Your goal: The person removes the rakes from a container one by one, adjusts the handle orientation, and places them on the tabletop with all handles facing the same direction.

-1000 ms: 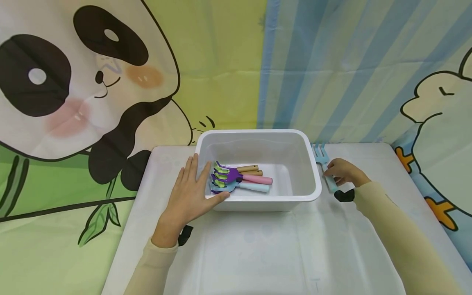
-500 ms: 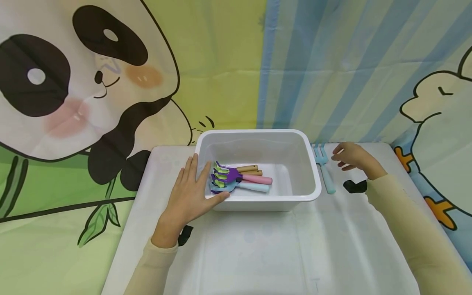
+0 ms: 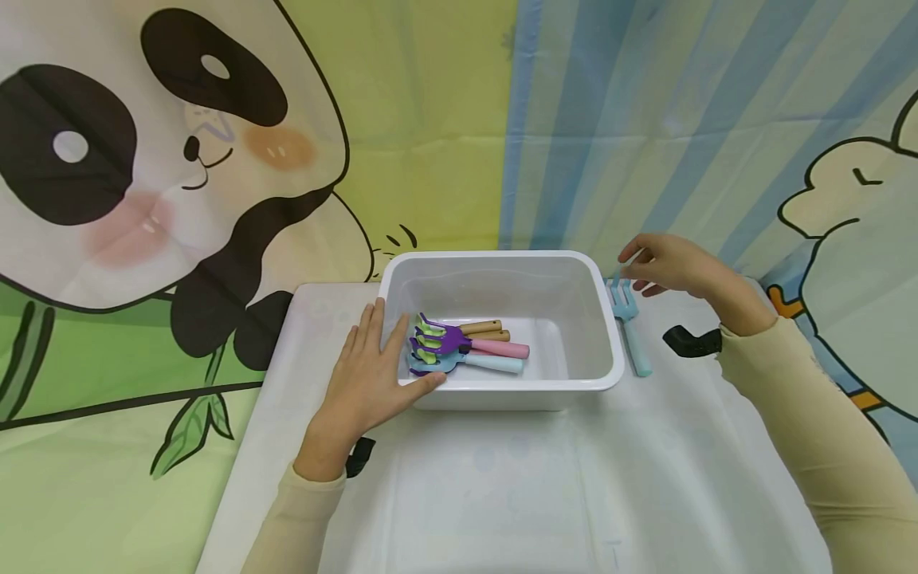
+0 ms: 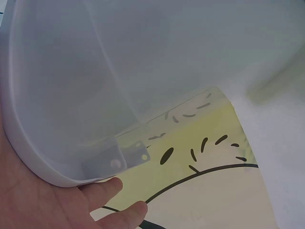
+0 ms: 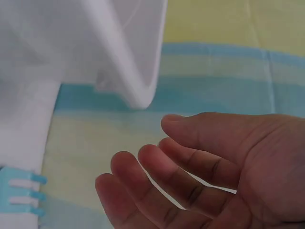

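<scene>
My left hand (image 3: 362, 387) rests on the left rim of a white plastic tub (image 3: 502, 399), fingers spread; the left wrist view shows the palm against that rim. Beyond the tub's right side lies a light blue toy garden fork (image 3: 635, 347), tines toward the wall. Over the tines hovers my right hand (image 3: 670, 263), fingers loosely bent and nothing held; in the right wrist view the fork's tines (image 5: 24, 191) are apart from the fingers. Inside the tub several small rakes lie piled at the left, a purple one with a pink handle (image 3: 502, 349) and a blue-handled one (image 3: 493, 364) among them.
Under the tub spreads a white-covered table (image 3: 488, 486). Directly behind its far edge hangs a printed cloth (image 3: 430, 143) with a panda and stripes. Two wooden handles (image 3: 482, 328) show among the rakes in the tub.
My right hand has let go of the light blue fork and risen toward the back, over its tines. The fork stays on the table. My left hand has not moved.
</scene>
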### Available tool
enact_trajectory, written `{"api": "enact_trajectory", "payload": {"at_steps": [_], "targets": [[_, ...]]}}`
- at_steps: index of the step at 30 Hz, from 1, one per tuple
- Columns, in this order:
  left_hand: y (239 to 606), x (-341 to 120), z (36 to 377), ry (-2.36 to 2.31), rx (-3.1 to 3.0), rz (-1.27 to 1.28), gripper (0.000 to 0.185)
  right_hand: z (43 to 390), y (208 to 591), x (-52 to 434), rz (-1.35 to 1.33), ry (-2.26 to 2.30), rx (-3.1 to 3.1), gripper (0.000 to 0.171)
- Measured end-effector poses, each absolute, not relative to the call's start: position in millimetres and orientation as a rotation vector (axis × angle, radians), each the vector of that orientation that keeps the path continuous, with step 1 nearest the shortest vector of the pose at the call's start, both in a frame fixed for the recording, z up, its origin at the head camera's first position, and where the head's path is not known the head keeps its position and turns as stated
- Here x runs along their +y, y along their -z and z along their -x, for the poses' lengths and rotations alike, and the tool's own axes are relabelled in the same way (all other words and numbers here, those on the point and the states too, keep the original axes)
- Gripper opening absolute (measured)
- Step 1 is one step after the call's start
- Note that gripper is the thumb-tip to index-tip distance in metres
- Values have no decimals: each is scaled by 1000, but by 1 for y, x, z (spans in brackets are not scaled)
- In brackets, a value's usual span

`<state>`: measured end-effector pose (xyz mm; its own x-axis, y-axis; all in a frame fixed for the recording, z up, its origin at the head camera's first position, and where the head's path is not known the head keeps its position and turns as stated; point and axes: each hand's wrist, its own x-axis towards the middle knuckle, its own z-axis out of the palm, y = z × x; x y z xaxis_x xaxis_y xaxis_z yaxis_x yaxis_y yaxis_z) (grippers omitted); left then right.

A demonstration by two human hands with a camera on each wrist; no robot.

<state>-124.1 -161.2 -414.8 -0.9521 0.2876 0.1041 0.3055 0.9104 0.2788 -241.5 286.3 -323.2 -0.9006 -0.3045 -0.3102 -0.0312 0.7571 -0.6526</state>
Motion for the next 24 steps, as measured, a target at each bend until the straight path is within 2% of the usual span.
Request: {"api": "enact_trajectory", "payload": {"at_steps": [11,24], "targets": [[415,-161,124,466,-3015,461,113,243,300,227,406,897,2493,34],[414,-160,124,468,-3022,458,114,267,324,160,612,856,2277,30]]}}
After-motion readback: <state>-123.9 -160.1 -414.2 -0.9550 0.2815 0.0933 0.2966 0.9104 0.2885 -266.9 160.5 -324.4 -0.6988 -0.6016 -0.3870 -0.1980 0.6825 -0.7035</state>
